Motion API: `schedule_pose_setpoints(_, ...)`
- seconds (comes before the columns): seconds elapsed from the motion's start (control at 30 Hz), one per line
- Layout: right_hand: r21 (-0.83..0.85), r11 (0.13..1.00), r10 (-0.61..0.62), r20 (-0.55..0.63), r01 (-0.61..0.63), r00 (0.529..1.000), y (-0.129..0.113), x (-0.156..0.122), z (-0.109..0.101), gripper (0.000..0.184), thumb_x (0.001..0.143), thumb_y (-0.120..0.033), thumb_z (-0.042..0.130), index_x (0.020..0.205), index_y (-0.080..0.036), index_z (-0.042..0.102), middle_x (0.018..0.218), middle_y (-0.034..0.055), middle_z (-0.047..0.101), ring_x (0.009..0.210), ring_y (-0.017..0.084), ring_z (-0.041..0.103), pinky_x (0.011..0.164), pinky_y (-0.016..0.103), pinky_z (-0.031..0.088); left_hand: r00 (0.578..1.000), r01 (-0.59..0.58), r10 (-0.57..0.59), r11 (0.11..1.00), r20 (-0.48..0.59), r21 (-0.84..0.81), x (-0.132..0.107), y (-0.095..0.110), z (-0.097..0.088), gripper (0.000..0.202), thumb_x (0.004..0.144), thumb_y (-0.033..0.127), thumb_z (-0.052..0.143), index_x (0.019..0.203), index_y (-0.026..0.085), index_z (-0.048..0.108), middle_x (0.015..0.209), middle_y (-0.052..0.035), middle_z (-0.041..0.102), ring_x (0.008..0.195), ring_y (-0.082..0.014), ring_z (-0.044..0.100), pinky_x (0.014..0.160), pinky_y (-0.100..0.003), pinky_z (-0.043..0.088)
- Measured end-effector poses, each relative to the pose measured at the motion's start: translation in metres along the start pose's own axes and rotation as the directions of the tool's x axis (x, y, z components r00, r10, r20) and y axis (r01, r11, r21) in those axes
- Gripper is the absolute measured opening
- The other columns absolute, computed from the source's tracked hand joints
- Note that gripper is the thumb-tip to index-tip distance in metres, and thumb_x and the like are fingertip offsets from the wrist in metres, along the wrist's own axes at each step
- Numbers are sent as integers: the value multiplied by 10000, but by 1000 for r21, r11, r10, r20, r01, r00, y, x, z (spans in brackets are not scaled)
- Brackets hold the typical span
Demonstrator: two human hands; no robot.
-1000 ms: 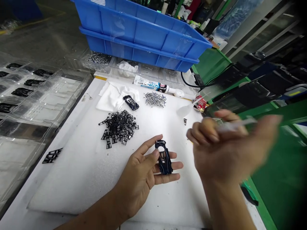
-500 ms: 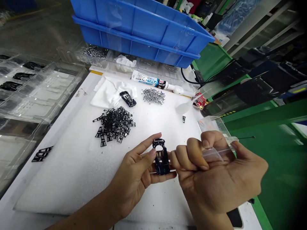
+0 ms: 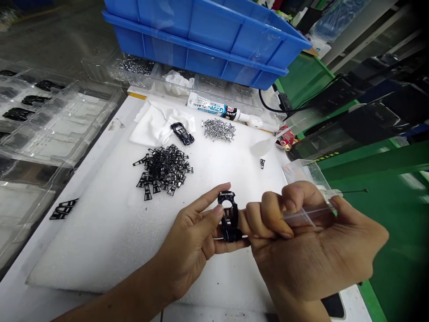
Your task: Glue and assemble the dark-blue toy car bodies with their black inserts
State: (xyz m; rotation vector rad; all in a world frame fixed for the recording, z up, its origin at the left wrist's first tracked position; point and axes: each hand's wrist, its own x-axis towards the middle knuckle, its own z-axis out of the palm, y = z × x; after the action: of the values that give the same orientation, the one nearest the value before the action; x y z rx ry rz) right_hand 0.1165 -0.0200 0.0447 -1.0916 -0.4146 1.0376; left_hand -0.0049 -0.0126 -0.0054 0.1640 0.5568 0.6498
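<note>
My left hand (image 3: 197, 228) pinches a small dark toy car body shell (image 3: 229, 219) between thumb and fingers. The shell is tilted, with a round opening near its top end and a window frame below it. Against its right side rest the fingers of my right hand (image 3: 311, 237). That hand is curled around a clear plastic tool (image 3: 303, 216), mostly hidden by the fingers. A white fitting with a thin dark rod (image 3: 351, 191) sticks out to the right beyond the hand; whether it belongs to the tool, I cannot tell.
On the white foam mat (image 3: 110, 232) lie a pile of black window frames (image 3: 164, 170), silver parts (image 3: 218, 129), a single frame (image 3: 262, 163) and another car shell (image 3: 182, 133) on a white cloth (image 3: 147, 125). Behind are a glue tube (image 3: 214, 106) and blue bin (image 3: 201, 40). Clear trays (image 3: 80, 120) stand left.
The car shell has turned in my left hand and now shows more edge-on. Both hands keep their grip. The whole view has shifted slightly.
</note>
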Motion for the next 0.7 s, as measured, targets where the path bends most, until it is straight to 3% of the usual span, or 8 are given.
schedule_pose_setpoints(0.2, -33, 999, -13, -26, 12, 1000, -1, 1, 1, 514, 882, -437, 239, 519, -210, 523, 387, -31, 243, 348, 113, 217, 326, 250, 305, 1000, -3, 3, 1000, 10, 0, 1, 1, -1, 398, 940, 234, 612, 1335, 285, 604, 862, -12, 654, 822, -137, 667, 910, -463, 560)
schedule_pose_setpoints(0.33, -31, 999, -19, -32, 18, 999, -1, 1, 1, 508, 887, -423, 244, 518, -205, 518, 397, -32, 243, 353, 107, 220, 328, 236, 295, 1000, -8, 8, 1000, 12, 26, 1, 0, -1, 411, 939, 251, 615, 1348, 285, 594, 938, -42, 690, 897, -188, 698, 919, -491, 552)
schedule_pose_setpoints(0.53, 8, 1000, -20, 0, 20, 1000, 1, 1, -1, 410, 835, -462, 398, 535, -209, 518, 416, -43, 232, 353, 94, 221, 335, 234, 283, 1000, -10, 10, 999, -4, 42, 0, 2, 0, 412, 942, 238, 611, 1351, 291, 594, 893, -26, 692, 902, -190, 710, 950, -517, 538)
schedule_pose_setpoints(0.7, 7, 1000, -20, -21, 20, 1000, 1, 2, -2, 402, 824, -460, 408, 518, -212, 488, 421, -45, 205, 354, 95, 208, 327, 233, 266, 1000, -6, 6, 1000, -12, 29, 1, 2, 1, 402, 939, 222, 613, 1337, 278, 608, 886, -25, 680, 892, -190, 709, 938, -511, 549)
